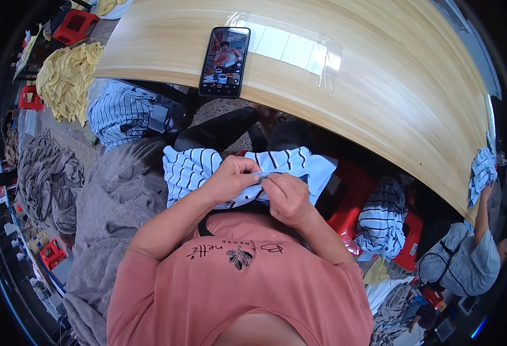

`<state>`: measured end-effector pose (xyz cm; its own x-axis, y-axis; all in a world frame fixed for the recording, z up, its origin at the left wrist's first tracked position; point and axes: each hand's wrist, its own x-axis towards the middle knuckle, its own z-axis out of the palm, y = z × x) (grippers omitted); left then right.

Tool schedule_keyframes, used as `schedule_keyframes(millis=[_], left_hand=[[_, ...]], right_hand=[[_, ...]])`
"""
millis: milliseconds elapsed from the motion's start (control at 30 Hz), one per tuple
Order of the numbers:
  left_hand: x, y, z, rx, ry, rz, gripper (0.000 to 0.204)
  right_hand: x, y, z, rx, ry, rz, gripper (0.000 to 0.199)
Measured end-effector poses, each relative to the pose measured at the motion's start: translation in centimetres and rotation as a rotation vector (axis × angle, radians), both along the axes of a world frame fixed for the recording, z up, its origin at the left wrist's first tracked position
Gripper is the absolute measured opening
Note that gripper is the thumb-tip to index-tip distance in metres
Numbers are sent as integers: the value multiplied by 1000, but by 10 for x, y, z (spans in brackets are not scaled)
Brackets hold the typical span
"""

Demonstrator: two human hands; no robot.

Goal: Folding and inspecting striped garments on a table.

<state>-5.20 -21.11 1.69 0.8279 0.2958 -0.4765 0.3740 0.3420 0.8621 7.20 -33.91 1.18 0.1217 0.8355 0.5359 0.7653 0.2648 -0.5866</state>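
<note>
Across my lap lies a light blue knit garment (193, 167) with dark stripes. My left hand (233, 176) pinches a plain light blue edge of it between thumb and fingers. Close beside it, my right hand (288, 196) is closed on the same edge, fingertips almost touching the left ones. A plain blue part of the garment spreads out to the right of my right hand. Whether a small tool sits between my fingertips is too small to tell.
Ahead stands a wooden table (167, 34) with a phone (224, 62) near its edge. Striped garments (121, 112) are heaped at left, more (383, 216) on a red stool (412, 242) at right. Grey fabric (115, 190) and a yellow pile (69, 78) lie left. Another person (461, 259) works far right.
</note>
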Motion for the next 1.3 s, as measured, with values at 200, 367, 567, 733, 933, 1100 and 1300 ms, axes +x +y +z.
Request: schedule_keyframes(millis=[200,367,567,733,933,1100,1300], left_hand=[[-9,-10,-16,-9,36,200,7],[-9,-14,-16,-61,31,225,8],[-10,-17,-10,210,25,183,7],[-11,-17,-4,609,-53,132,5],[-12,-24,-8,812,-116,145,4],[-10,-30,-4,854,-132,164,4],[-12,-31,-4,880,-143,174,5]], right_hand=[[0,8,-3,-83,10,30,22],[1,6,-3,-100,-13,58,22],[-1,11,4,-137,53,37,21],[-3,13,-1,-320,347,59,15],[1,14,-8,-530,725,16,10],[11,9,-13,-554,1036,107,9],[8,9,-19,-587,1224,83,10]])
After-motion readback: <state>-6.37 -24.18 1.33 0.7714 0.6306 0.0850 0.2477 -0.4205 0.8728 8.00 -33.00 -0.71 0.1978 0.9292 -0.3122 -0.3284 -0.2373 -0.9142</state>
